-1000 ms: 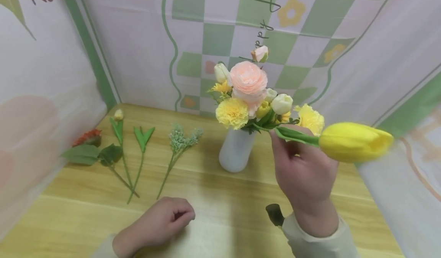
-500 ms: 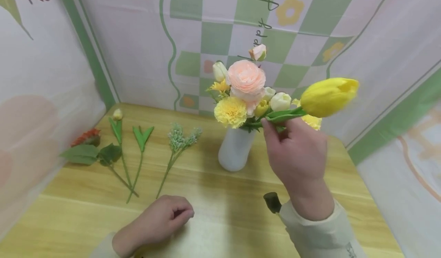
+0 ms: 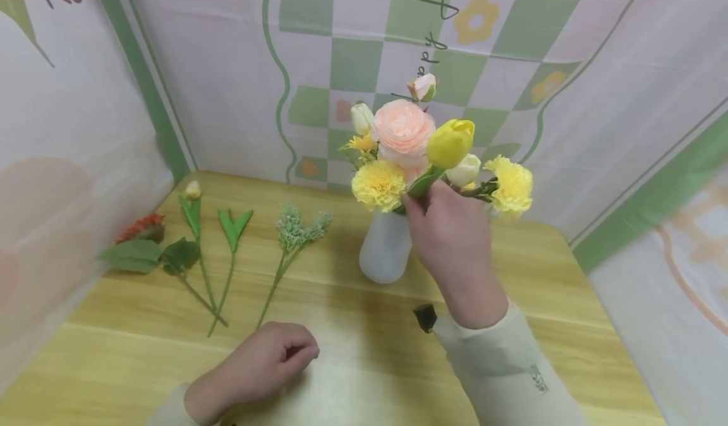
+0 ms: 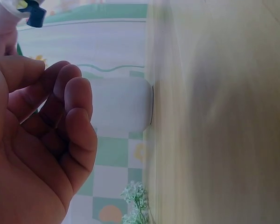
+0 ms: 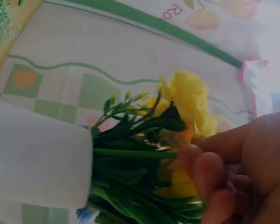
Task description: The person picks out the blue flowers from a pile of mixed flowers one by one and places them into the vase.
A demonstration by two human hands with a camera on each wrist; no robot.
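My right hand [image 3: 457, 249] pinches the green stem of a yellow tulip [image 3: 451, 143], whose head stands upright above my fingers. In the right wrist view the stem [image 5: 135, 153] runs from my fingertips into the mouth of the white vase [image 5: 39, 156]. Around it the vase holds a pink ranunculus-like bloom [image 3: 402, 127], yellow carnations [image 3: 378, 186] and white tulips [image 3: 362, 118]. Part of the bouquet is behind my right hand. My left hand [image 3: 261, 363] rests on the table, fingers loosely curled and holding nothing, as the left wrist view also shows.
On the table [image 3: 341, 375] to the left lie a red-orange flower [image 3: 140, 229] with broad leaves, a pale tulip bud [image 3: 193, 190], a green leafy stem [image 3: 234, 230] and a pale green sprig [image 3: 292, 229]. A patterned cloth [image 3: 227, 85] hangs behind.
My right hand has moved left toward the vase with the yellow tulip. The tulip has swung from lying nearly sideways to upright beside the pink bloom. The left hand stays put.
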